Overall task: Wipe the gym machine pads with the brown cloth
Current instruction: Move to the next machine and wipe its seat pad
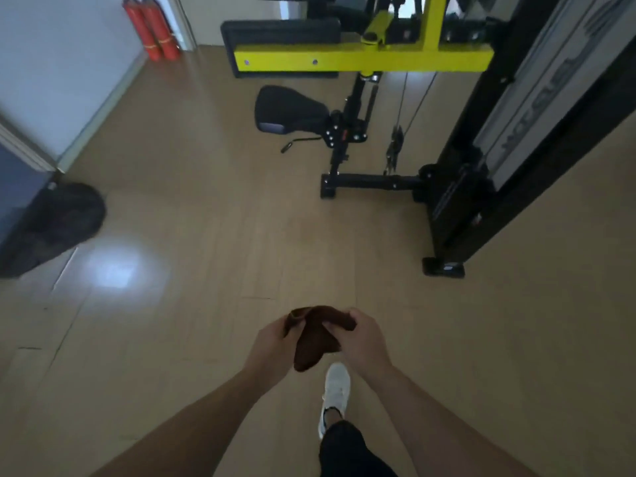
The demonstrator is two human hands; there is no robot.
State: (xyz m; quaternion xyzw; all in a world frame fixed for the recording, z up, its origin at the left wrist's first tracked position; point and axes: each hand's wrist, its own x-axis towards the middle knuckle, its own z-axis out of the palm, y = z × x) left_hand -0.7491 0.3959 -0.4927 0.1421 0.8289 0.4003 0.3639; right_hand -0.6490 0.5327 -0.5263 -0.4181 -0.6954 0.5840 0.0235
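I hold the brown cloth [315, 342] bunched between both hands at the lower middle of the view. My left hand [275, 346] grips its left edge and my right hand [361, 339] pinches its right side. The gym machine stands ahead: a black seat pad [289, 110] sits low on a black post, and a long black pad [280, 34] is mounted behind the yellow crossbar [361, 58]. Both hands are well short of the pads, over the wooden floor.
The machine's black base bar [371, 182] and tall black frame [516, 149] take up the right side, with cables [401, 111] hanging down. Two red fire extinguishers [153, 29] stand in the far left corner. A dark round object [55, 225] lies at the left. My white shoe [335, 390] steps forward.
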